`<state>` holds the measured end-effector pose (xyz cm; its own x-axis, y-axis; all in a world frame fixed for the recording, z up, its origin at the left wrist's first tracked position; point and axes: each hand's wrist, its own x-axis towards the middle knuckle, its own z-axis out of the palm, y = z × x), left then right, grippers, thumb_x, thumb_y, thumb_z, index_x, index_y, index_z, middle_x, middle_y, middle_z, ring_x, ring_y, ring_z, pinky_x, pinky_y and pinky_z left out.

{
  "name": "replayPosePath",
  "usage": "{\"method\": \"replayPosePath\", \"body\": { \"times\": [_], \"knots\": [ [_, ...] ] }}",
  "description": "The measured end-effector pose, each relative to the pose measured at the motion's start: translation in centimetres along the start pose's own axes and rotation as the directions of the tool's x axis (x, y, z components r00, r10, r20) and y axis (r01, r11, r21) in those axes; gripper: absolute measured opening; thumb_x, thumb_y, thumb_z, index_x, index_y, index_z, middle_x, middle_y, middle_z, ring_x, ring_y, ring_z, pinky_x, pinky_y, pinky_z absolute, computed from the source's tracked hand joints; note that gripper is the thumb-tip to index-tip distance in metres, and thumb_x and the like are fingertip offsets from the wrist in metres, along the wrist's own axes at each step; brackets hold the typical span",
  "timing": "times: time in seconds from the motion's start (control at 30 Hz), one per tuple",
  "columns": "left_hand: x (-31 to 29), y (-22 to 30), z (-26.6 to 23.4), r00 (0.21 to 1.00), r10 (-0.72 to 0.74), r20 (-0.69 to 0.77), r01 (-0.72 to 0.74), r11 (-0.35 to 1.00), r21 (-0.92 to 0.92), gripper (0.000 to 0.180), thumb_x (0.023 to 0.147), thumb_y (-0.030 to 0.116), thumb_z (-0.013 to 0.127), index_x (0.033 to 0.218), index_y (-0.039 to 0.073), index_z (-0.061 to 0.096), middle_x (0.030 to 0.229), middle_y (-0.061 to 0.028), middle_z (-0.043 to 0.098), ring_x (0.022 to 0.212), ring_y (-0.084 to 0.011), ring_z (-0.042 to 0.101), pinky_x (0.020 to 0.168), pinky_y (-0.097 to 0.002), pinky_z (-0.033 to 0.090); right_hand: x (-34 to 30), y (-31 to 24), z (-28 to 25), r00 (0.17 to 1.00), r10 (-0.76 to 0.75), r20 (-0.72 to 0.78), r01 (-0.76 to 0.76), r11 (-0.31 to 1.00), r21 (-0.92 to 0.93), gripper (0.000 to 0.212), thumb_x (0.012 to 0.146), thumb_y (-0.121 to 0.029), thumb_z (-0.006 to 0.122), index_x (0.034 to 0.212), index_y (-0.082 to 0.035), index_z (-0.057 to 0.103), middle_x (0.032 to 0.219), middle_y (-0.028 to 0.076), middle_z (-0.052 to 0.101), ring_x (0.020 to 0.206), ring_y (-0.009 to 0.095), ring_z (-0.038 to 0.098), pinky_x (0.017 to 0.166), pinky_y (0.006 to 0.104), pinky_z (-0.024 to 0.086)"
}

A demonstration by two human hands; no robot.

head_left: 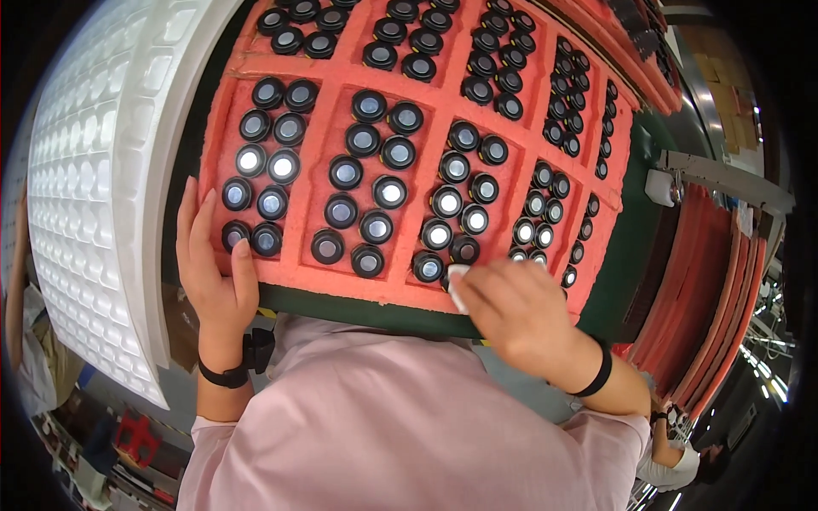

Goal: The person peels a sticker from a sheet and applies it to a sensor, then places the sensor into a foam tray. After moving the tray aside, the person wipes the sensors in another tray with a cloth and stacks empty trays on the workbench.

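Observation:
A red-pink foam tray (pixel 383 300) is divided into compartments. In them stand rows of small round black lens-like parts (pixel 344 172) with shiny, light-reflecting tops. My left hand (pixel 215 277) rests at the tray's near left corner, fingers stretched along the side and thumb up beside the corner part. At the near edge of the middle compartment my right hand (pixel 515 311) is closed on a small white wipe (pixel 458 288), pressed over a black part that it mostly covers. The wipe's exact material is unclear.
White molded trays (pixel 81 196) with many pockets stand upright at the left. The foam tray lies on a dark green surface (pixel 362 315). More red foam sheets (pixel 694 281) are stacked at the right, beside a metal bar (pixel 724 180). Another person (pixel 673 456) is at the lower right.

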<state>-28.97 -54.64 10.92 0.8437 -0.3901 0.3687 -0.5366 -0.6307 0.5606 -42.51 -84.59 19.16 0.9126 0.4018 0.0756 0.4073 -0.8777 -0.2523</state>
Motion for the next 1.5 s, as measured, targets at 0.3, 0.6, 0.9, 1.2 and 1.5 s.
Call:
{"method": "replayPosePath", "body": {
  "times": [0.3, 0.6, 0.9, 1.2, 1.5],
  "knots": [
    [-0.3, 0.0, -0.1, 1.0, -0.013, 0.0, 0.013, 1.0, -0.005, 0.047, 0.091, 0.011, 0.054, 0.135, -0.004, 0.05, 0.145, -0.0301, 0.044, 0.133, -0.0429, 0.046, 0.109, -0.0453, 0.037, -0.5, 5.0, -2.3, 0.984, 0.124, -0.129, -0.13, 0.991, -0.032, 0.031, 0.074, -0.001, 0.07, 0.105, -0.005, 0.07, 0.094, 0.01, 0.064, 0.083, 0.026, 0.063, 0.066, 0.0378, 0.049],
    [-0.4, -0.2, 0.3, 1.0, -0.013, -0.01, 0.013, 0.998, -0.059, 0.047, 0.092, 0.007, 0.052, 0.136, -0.006, 0.048, 0.145, -0.0299, 0.044, 0.135, -0.0416, 0.045, 0.11, -0.045, 0.036, -0.6, 8.5, -1.5, 0.964, 0.25, -0.089, -0.259, 0.96, -0.109, 0.029, 0.074, 0.002, 0.065, 0.101, -0.003, 0.07, 0.094, 0.012, 0.062, 0.082, 0.029, 0.062, 0.068, 0.0397, 0.05],
    [-0.6, -0.2, 0.3, 0.999, -0.033, -0.015, 0.032, 0.998, -0.063, 0.044, 0.092, 0.005, 0.051, 0.134, -0.007, 0.05, 0.145, -0.029, 0.044, 0.135, -0.0405, 0.045, 0.111, -0.0445, 0.035, -4.5, 1.1, -2.0, 0.985, 0.143, 0.092, -0.143, 0.99, -0.003, 0.032, 0.071, -0.005, 0.069, 0.102, -0.003, 0.07, 0.096, 0.011, 0.063, 0.083, 0.026, 0.062, 0.067, 0.038, 0.049],
    [-0.6, -0.2, 0.5, 0.999, -0.035, -0.024, 0.034, 0.998, -0.057, 0.042, 0.092, 0.004, 0.05, 0.133, -0.007, 0.051, 0.145, -0.0287, 0.044, 0.134, -0.0401, 0.045, 0.11, -0.0441, 0.035, -2.4, 10.9, -2.7, 0.956, 0.27, -0.112, -0.284, 0.948, -0.144, 0.035, 0.069, 0.004, 0.067, 0.103, -0.004, 0.07, 0.095, 0.011, 0.063, 0.084, 0.03, 0.062, 0.07, 0.0393, 0.051],
    [-0.3, 0.3, 0.6, 0.998, -0.053, -0.021, 0.052, 0.998, -0.036, 0.042, 0.092, 0.004, 0.05, 0.132, -0.007, 0.051, 0.146, -0.0277, 0.044, 0.134, -0.0393, 0.045, 0.11, -0.0439, 0.035, -6.3, 3.2, -2.2, 0.969, 0.249, 0.007, -0.249, 0.969, -0.012, 0.035, 0.068, 0.003, 0.067, 0.102, -0.002, 0.07, 0.097, 0.01, 0.063, 0.083, 0.028, 0.062, 0.068, 0.0391, 0.05]
  ]
}}
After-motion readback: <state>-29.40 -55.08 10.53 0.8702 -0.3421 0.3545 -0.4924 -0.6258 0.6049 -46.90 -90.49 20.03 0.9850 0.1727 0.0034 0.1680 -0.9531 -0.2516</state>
